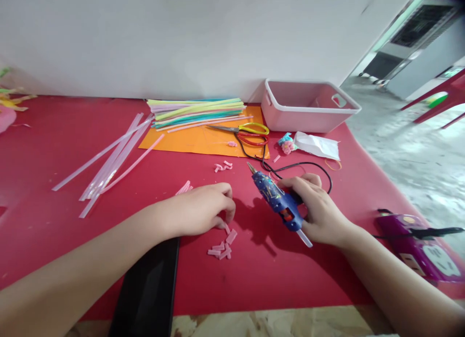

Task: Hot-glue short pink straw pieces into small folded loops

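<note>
The left hand (203,208) lay mid-frame, fingers curled down, tips touching a pink straw piece (227,228); whether they pinched it could not be told; more cut pieces (222,250) lay just below. Right of centre, the right hand (321,211) gripped a blue glue gun (278,201); its long axis ran lower right to upper left, nozzle aimed away from the pieces, toward the scissors (243,130); bare red table (286,279) lay open between the hands.

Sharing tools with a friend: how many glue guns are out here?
1: the blue glue gun in the right hand, over the red table. The white tub could hide another.
</note>
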`<state>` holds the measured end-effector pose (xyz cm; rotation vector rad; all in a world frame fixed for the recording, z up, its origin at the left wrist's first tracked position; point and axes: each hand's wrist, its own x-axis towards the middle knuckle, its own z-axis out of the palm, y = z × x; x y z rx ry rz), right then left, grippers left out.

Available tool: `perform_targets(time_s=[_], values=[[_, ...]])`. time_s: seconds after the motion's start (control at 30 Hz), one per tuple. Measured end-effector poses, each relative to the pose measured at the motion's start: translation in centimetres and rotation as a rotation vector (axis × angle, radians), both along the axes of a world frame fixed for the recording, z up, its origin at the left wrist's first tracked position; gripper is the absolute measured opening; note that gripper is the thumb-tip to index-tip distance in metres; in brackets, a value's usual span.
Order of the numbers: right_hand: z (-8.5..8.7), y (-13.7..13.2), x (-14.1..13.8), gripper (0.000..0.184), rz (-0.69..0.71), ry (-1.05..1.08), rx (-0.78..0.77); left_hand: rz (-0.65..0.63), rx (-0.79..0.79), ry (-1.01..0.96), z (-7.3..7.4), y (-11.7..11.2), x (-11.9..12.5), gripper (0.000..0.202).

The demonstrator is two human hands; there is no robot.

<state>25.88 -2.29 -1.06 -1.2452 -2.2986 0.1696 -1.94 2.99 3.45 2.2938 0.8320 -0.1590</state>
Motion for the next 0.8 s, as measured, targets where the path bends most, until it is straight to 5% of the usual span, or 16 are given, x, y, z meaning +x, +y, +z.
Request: perform_targets(time_s=[0.13, 0.27, 0.43, 0.53, 0.8], values=[[0.7, 0.2, 0.1, 0.035, 0.024, -0.114, -0.072, 0.073, 0.032, -0.025, -0.4, -0.3, -0.2, 0.015], [0.8, 0.2, 0.0, 0.046, 0.025, -0.183, -0.182, 0.294, 0.045, -0.171, -0.1, -1.2, 0.1, 0.011], [0.9, -0.5, -0.6, 0.022, -0.068, -0.021, -0.042, 0.587, -0.08, -0.478, -0.6, -3.3, 1.7, 0.012], [1.0, -1.1, -1.7, 0.016, -0.051, 0.164, 0.081, 0.599, -0.184, -0.574, -1.5, -4.5, 2.7, 0.016], [0.8, -1.9, -4.3, 0.017, 0.114, 0.279, 0.093, 0.422, -0.051, -0.629, -3.1, -5.5, 2.7, 0.011]])
